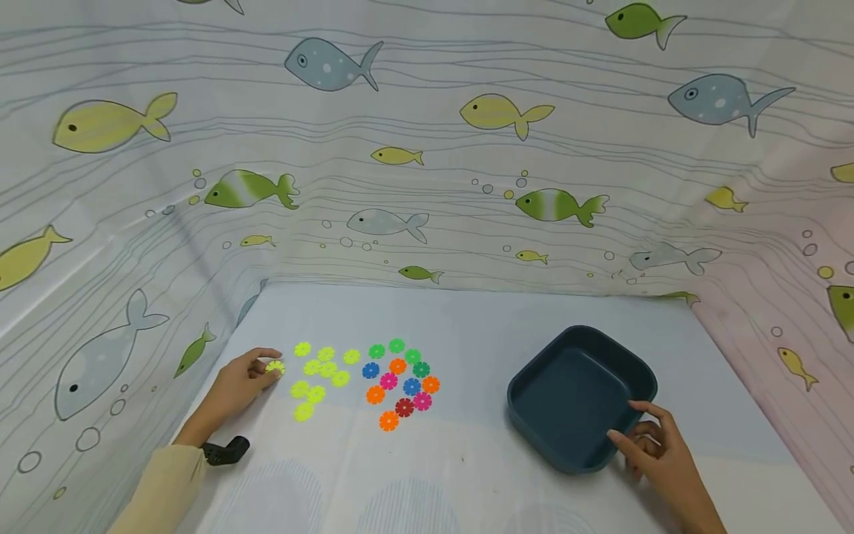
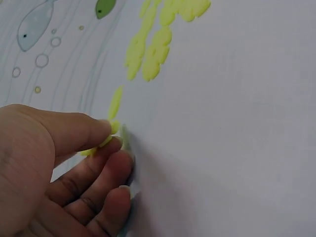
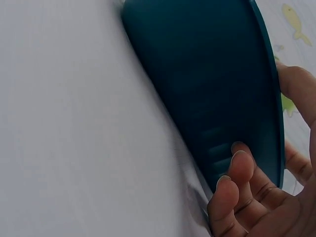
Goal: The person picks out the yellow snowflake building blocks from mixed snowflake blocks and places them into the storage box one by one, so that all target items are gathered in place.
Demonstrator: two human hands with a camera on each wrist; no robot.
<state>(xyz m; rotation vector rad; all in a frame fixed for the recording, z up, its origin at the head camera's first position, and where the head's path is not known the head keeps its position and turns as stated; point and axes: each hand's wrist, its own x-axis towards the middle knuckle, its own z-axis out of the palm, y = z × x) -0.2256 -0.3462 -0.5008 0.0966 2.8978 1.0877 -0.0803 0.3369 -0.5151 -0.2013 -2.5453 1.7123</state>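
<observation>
Yellow disc (image 1: 276,368) first: in the head view, we see it at the left of the white table (image 1: 467,460), pinched between thumb and forefinger of our left hand (image 1: 242,382). Just right of it lie loose yellow discs (image 1: 327,369), then mixed-colour discs (image 1: 397,366). At the right, our right hand (image 1: 657,449) holds the near right side of a dark blue tray (image 1: 567,393), two fingertips over the rim.

In the left wrist view, the pinch is nearly closed, the other fingers curled below; whether the disc is off the table, we cannot tell. We judge it light, thin and fairly stiff, best taken by its notched edge.

In the right wrist view, our fingertips press the tray's outer wall, which looks rigid and smooth.
</observation>
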